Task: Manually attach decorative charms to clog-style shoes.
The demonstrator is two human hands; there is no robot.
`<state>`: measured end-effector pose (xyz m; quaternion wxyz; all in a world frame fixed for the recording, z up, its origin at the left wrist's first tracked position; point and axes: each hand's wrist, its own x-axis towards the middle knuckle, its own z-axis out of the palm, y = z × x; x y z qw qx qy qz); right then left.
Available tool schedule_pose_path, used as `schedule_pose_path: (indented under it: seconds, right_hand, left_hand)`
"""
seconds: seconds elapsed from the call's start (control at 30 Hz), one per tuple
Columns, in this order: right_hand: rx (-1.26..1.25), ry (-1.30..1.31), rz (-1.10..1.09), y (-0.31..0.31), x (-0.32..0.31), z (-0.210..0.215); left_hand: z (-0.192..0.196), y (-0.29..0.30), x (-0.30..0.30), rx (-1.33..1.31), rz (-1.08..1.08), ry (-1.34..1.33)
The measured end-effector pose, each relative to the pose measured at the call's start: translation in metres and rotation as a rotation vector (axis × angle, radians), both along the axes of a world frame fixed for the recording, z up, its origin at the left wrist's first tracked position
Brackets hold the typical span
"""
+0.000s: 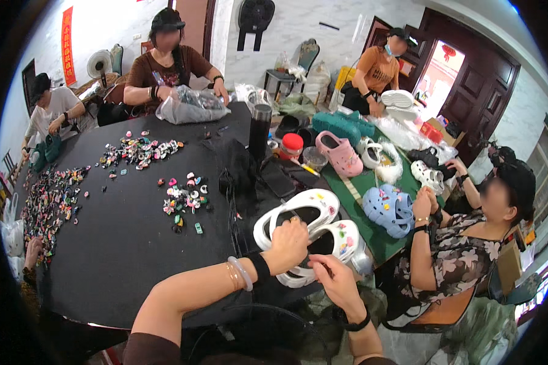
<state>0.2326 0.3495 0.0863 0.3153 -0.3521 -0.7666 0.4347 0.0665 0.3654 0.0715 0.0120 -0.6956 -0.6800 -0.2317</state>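
Both hands (310, 255) on white clogs (313, 234), table edge

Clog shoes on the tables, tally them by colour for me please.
White clogs: 5, with two under the left hand and right hand at and.
Pink clog: 1
Blue clog: 1
Total: 7
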Motion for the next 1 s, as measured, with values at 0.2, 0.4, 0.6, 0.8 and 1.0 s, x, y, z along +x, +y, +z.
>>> schedule_pose_path:
  seconds: [0.2, 0.4, 0.6, 0.8, 1.0]
  right_hand:
    - [0.127, -0.512, 0.132, 0.024, -0.014, -0.022]
    - [-0.246, -0.805, 0.177, 0.054, -0.070, 0.013]
    - [-1.004, -0.705, 0.039, 0.077, -0.071, -0.004]
    - [-0.812, -0.564, -0.023, 0.061, -0.062, -0.006]
    - [-0.489, -0.345, -0.042, 0.053, -0.003, -0.008]
  left_hand:
    - [-0.005, -0.038, -0.033, -0.231, -0.315, -0.091]
    - [0.054, -0.105, -0.091, -0.071, -0.299, -0.209]
    - [0.073, -0.217, -0.130, 0.029, 0.039, -0.237]
    - [-0.035, -0.293, -0.140, 0.170, 0.543, -0.447]
    - [-0.103, -0.302, -0.124, 0.229, 0.856, -0.197]
